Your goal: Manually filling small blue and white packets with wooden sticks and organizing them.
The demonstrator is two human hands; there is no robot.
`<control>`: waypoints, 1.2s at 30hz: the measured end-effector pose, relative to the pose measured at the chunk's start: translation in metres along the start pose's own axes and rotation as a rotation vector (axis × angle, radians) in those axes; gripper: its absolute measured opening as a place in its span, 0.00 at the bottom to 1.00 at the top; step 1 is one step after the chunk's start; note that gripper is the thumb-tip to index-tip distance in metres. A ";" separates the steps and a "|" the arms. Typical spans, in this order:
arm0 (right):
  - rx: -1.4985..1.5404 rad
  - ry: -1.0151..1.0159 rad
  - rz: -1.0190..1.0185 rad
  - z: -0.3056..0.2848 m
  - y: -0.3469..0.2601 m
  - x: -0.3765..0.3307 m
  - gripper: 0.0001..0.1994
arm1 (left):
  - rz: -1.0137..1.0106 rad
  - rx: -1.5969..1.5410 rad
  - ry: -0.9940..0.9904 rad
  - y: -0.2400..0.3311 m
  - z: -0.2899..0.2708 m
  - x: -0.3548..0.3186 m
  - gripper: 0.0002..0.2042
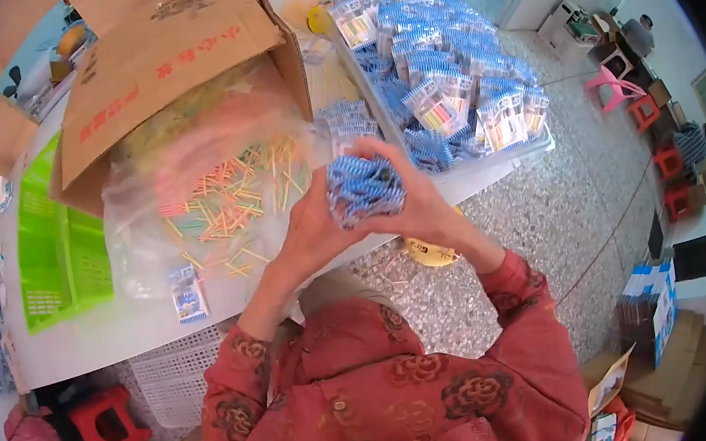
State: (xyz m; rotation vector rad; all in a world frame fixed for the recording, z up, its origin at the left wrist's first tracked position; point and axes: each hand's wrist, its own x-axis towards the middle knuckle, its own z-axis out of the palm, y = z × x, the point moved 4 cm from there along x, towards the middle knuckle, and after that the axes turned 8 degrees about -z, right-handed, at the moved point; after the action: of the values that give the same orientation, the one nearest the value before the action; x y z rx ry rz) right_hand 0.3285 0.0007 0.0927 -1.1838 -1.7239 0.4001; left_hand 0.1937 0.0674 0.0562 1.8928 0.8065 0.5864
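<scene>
Between my two hands is a bundle of small blue-and-white striped packets (364, 189), its crimped ends facing up. My left hand (316, 222) wraps its left side and my right hand (428, 203) closes round its right side. Just beyond, more striped packets (348, 121) lie on the table. Left of my left hand, thin pink, yellow and green sticks (232, 191) lie loose on a clear plastic bag (133, 237). One single packet (188, 293) rests near the table's front edge.
A big open cardboard box (168, 46) stands on the table behind the sticks. A clear tray (528, 151) heaped with packets is at the far right. A bright green basket (65, 253) stands at the left. Below are a white crate (180, 371) and a red stool (109, 431).
</scene>
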 end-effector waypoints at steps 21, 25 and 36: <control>-0.288 0.233 0.388 -0.102 0.187 0.154 0.41 | -0.095 -0.292 0.109 -0.067 -0.003 0.015 0.41; -0.320 0.271 0.426 -0.109 0.219 0.166 0.42 | -0.189 -0.341 0.107 -0.086 -0.014 -0.013 0.39; -0.263 0.261 0.309 -0.095 0.233 0.172 0.38 | -0.264 -0.383 0.006 -0.098 0.008 -0.047 0.31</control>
State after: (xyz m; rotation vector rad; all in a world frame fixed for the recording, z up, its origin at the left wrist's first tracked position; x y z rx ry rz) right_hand 0.5226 0.2341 0.0652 -1.6265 -1.3993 0.1919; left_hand 0.1402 0.0586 -0.0389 1.4116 0.8630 0.5379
